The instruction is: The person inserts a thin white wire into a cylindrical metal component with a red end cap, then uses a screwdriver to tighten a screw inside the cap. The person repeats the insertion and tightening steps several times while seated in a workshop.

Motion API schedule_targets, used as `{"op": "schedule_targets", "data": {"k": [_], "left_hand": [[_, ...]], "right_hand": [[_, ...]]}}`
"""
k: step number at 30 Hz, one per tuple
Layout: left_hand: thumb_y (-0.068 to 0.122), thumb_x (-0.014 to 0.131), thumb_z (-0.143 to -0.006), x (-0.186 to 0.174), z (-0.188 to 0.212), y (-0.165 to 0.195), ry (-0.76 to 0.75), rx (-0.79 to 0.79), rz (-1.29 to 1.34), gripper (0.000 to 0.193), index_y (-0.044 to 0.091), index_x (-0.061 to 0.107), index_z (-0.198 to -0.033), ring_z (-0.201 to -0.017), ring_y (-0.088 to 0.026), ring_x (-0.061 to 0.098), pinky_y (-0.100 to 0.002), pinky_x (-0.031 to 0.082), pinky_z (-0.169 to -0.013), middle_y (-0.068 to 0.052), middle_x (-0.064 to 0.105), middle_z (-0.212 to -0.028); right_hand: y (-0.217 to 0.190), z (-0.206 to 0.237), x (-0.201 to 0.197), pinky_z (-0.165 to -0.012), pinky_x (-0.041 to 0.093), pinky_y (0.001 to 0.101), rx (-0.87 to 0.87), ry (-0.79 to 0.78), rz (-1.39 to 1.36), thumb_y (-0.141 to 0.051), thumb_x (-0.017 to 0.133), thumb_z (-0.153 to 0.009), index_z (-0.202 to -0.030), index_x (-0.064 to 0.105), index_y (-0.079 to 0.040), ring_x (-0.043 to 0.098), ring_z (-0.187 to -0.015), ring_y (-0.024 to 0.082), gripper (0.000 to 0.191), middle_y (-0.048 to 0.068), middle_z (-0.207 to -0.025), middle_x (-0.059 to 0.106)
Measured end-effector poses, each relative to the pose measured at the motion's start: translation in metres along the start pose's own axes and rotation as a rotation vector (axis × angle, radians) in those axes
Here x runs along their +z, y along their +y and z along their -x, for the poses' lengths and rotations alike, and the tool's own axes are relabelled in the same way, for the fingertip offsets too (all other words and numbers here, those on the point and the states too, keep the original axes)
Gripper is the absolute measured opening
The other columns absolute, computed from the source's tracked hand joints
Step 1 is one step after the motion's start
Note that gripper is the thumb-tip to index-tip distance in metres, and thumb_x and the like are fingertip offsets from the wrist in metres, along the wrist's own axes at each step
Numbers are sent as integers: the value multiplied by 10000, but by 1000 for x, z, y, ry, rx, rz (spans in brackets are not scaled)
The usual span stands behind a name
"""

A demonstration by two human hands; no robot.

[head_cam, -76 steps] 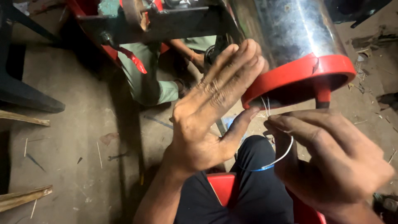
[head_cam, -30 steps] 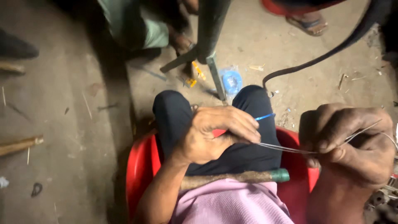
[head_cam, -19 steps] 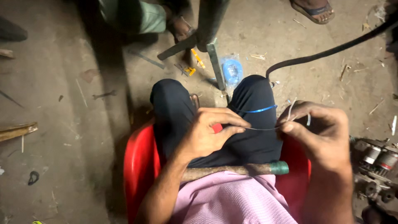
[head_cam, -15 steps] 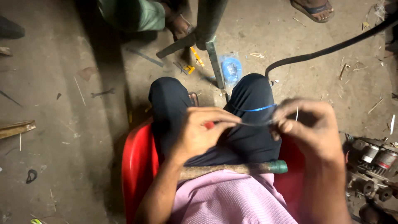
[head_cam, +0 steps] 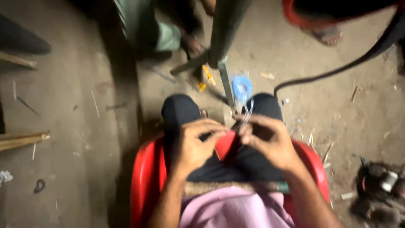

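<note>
The right hand [head_cam: 270, 141] pinches thin wire [head_cam: 246, 116] tight. The left hand [head_cam: 196, 145] is curled beside it, fingers touching the wire's end.

metal stand [head_cam: 223, 80] ahead (seemingly close), floor [head_cam: 76, 126] leftward

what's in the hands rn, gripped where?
Right hand pinches thin wire at its lower end, the loop sticking up. Left hand is curled beside it; too blurred to tell if it grips anything.

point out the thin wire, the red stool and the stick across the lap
thin wire [head_cam: 246, 115], head view, on its loop above the fingers
red stool [head_cam: 142, 185], head view, left rim
stick [head_cam: 219, 188], head view, mid-length
</note>
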State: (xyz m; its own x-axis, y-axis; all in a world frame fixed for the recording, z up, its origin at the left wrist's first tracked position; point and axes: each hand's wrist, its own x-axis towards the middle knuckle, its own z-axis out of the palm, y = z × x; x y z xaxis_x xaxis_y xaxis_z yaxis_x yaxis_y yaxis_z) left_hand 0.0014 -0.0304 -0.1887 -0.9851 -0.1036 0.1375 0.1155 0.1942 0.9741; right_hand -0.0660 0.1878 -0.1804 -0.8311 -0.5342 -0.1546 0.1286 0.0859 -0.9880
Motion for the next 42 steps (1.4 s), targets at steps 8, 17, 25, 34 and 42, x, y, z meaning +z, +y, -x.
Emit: {"op": "schedule_targets", "data": {"k": [8,17,25,34,42], "left_hand": [[-97,664,-841,0,-36,50,-149,176,63,211,-1,765,-1001,-915,-232,789,-308,613,-826,-133,785,-973],[26,699,-802,17,-42,-54,-214,-65,-440,276,53,780,-1065,-898,-310,762,-393,583,-783,-146,772,-971],[236,673,-889,92,-42,-152,-890,-145,-1400,196,202,812,-1023,-1167,-254,651,-474,362,-1066,-56,772,-1084],[263,646,-923,92,-48,-140,-1033,-83,-1443,216,188,805,-1048,-1078,-247,709,-462,428,-949,-55,774,-1096],[175,763,-768,76,-52,-100,-945,9,-1327,235,125,808,-992,-1054,-286,705,-452,438,-1043,-124,768,-1026]], "right_hand": [[-64,2,-18,-751,590,303,-434,115,371,-31,789,-803,-873,776,-3,747,-811,193,78,76,-851,772],[-37,38,-34,-836,584,301,-212,319,-20,45,697,-1014,-1002,705,77,702,-887,191,36,140,-998,729],[0,62,-58,-820,559,292,-60,456,-15,27,706,-1022,-1030,712,74,684,-835,159,49,123,-934,726],[15,56,-64,-671,478,289,122,543,48,-63,717,-949,-943,756,68,623,-767,161,137,118,-879,739],[26,43,-65,-835,564,325,41,543,-217,-53,652,-954,-1018,711,80,713,-961,212,158,152,-983,758]]}}
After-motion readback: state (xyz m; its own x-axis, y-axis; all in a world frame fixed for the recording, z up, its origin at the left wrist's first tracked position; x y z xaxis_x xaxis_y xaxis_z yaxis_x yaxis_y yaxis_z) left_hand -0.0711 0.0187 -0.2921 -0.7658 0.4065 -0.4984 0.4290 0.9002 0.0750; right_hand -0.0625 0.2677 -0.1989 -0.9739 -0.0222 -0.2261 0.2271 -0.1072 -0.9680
